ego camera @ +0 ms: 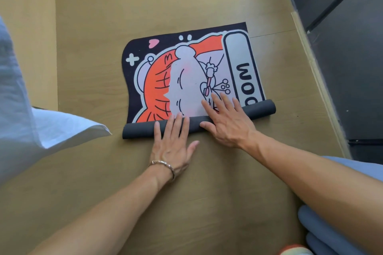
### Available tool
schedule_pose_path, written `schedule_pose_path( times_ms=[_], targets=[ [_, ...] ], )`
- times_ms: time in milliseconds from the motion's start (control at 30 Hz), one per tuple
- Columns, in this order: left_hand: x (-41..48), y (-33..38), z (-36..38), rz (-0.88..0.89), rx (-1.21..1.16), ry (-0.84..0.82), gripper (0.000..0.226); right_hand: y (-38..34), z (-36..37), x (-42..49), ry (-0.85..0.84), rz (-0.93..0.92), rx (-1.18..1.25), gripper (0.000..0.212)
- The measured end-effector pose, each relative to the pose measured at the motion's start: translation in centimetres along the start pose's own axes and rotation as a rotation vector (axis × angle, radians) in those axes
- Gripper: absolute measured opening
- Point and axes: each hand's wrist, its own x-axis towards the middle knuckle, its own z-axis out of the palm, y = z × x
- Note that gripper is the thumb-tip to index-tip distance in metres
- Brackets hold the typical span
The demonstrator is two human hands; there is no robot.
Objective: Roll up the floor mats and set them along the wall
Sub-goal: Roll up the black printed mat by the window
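Observation:
A cartoon floor mat (186, 76) in orange, white and black lies on the wooden floor, its near end rolled into a dark grey tube (136, 131). My left hand (174, 143) lies flat with straight fingers over the roll's middle. My right hand (226, 122) also lies flat, fingers spread across the roll and onto the printed face of the mat. A bracelet sits on my left wrist.
A dark wall or cabinet front (342, 47) with a pale baseboard (317, 80) runs along the right. White cloth (31, 120) hangs in at the left. Blue fabric (335, 232) shows at the bottom right. Bare wooden floor (145, 182) surrounds the mat.

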Motion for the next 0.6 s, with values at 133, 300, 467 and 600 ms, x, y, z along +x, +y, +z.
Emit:
schedule_pose_path(
  times_ms=[133, 300, 467, 600],
  targets=[
    [4.9, -1.5, -2.0, -0.004, -0.007, -0.008, 0.076, 0.3, 0.5, -1.0, 0.128, -0.006, -0.036, 0.078],
    [7.6, -2.1, -3.3, -0.041, -0.017, -0.051, 0.074, 0.7, 1.1, -0.7, 0.141, -0.021, -0.080, 0.067],
    [7.3, -2.3, -4.4, -0.018, 0.035, 0.098, 0.074, 1.5, -0.2, 1.5, 0.065, -0.020, -0.072, 0.074],
    [5.7, -3.6, -2.7, 0.126, 0.180, 0.190, 0.078, 2.0, -1.9, 3.9, 0.059, -0.015, -0.041, 0.079]
  ],
)
